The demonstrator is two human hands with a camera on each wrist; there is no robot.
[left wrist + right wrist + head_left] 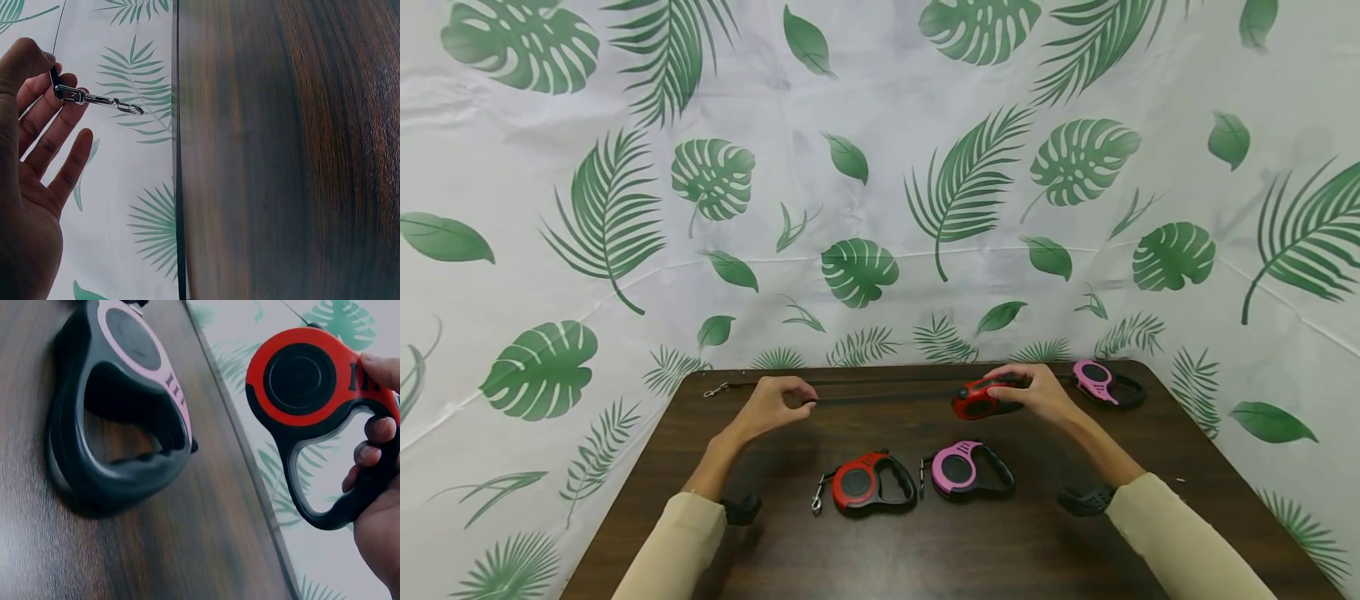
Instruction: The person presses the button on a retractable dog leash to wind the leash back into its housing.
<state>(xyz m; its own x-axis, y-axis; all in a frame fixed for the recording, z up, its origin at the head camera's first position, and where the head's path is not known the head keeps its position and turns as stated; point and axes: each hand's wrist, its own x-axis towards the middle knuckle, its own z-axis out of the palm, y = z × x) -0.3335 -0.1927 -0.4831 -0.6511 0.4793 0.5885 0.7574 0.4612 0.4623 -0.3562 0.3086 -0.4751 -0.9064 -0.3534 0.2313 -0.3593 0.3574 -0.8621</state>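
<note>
Leaf-print cloth (865, 200) hangs behind a dark wooden table (925, 554). Above the table's far part is the held red leash (973, 408), the right hand's (1028, 388) fingers curled round its handle. Its black strap (887, 397) stretches to 9 o'clock, where the left hand (778, 402) pinches it, other fingers loosely spread beside a metal clip (100, 100). From that leash, a second red leash (854, 485) lies at 8 o'clock, the near pink leash (957, 472) at 6, the far pink leash (1093, 381) at 3.

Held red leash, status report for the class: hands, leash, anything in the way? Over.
Left hand pinching strap near metal clip. Right hand gripping red leash by its handle. Strap straight between hands. No obstruction visible along it.
</note>
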